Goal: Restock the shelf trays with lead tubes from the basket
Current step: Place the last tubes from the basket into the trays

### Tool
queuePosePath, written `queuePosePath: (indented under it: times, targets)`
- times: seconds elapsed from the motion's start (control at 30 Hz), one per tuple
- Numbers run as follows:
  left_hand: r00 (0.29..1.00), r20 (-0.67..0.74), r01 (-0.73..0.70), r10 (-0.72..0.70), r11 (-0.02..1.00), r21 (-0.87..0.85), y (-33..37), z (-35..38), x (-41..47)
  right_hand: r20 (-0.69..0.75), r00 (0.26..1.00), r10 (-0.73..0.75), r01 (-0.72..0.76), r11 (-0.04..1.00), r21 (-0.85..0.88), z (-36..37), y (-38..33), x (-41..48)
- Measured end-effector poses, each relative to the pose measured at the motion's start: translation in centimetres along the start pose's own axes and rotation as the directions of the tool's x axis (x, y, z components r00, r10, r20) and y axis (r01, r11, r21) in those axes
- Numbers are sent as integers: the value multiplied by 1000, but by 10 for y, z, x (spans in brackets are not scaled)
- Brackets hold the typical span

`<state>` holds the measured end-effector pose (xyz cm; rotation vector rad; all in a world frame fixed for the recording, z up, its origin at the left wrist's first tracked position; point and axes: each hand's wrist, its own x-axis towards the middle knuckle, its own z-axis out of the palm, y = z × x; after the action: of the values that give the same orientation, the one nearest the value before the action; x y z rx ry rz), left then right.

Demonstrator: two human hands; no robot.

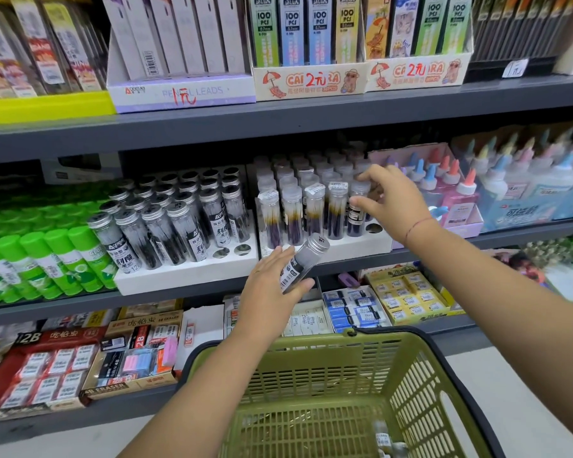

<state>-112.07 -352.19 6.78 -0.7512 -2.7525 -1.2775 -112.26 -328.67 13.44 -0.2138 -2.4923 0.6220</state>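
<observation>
My left hand point(272, 285) holds a silver-capped lead tube point(303, 262), tilted, just below the front edge of the right white tray point(354, 247). My right hand point(389, 196) reaches to that tray's right end, thumb and fingers around a clear-capped tube point(356, 209) standing in the front row. The left white tray point(179, 276) carries rows of silver-capped tubes point(166, 226), with two bare holes at its front right. The green basket point(344, 391) sits below my arms, with a few tubes point(382, 439) at its bottom.
Green glue sticks point(40, 262) stand left of the trays and glue bottles point(510, 186) to the right. Boxed pencil leads point(186, 44) fill the shelf above. Eraser boxes point(80, 365) line the shelf below, behind the basket.
</observation>
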Motion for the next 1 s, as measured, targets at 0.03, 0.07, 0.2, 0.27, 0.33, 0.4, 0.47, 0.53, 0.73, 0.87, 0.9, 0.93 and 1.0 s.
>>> queuePosePath:
  times: [0.03, 0.07, 0.2, 0.27, 0.33, 0.4, 0.47, 0.53, 0.73, 0.87, 0.9, 0.93, 1.0]
  targets:
    - [1000, 1, 9, -9, 1000, -10, 0, 0, 0, 3, 1000, 7, -7, 999, 36, 2, 2, -2]
    - [1000, 2, 16, -16, 1000, -25, 0, -1, 0, 8, 1000, 12, -12, 999, 48, 3, 4, -4]
    - [993, 28, 116, -114, 988, -100, 2, -8, 1, -109, 993, -44, 41, 999, -28, -1, -11, -18]
    - [993, 13, 120, -119, 984, -133, 3, -19, 0, -150, 983, -106, 128, 981, 143, -3, -40, -35]
    - [996, -10, 81, -84, 987, -138, 3, -34, -4, 11, 989, -150, 130, 885, 446, 2, -78, -56]
    - [998, -33, 43, -47, 993, -114, 0, -51, -9, 206, 955, -212, 28, 759, 650, 14, -108, -70]
    - [998, -45, 43, -48, 994, -96, -1, -68, -15, 252, 930, -266, 3, 692, 722, 29, -127, -73]
    - [996, -51, 64, -68, 996, -69, -9, -81, -19, 254, 922, -290, -5, 651, 759, 41, -141, -70]
    - [993, -117, 36, -2, 958, 284, -70, -101, -35, 72, 982, -172, 93, 788, 609, 60, -156, -39]
    - [993, -111, 19, 51, 832, 555, -94, -100, -34, 8, 981, -195, 174, 893, 416, 68, -163, -19]
    - [991, -115, 14, 67, 805, 593, -97, -98, -33, 27, 976, -214, 192, 919, 345, 72, -164, -17]
    - [989, -121, 13, 80, 781, 624, -98, -96, -33, 46, 973, -227, 205, 936, 287, 75, -164, -17]
    - [988, -131, 22, 86, 754, 656, -100, -93, -32, 60, 971, -233, 213, 949, 230, 80, -164, -15]
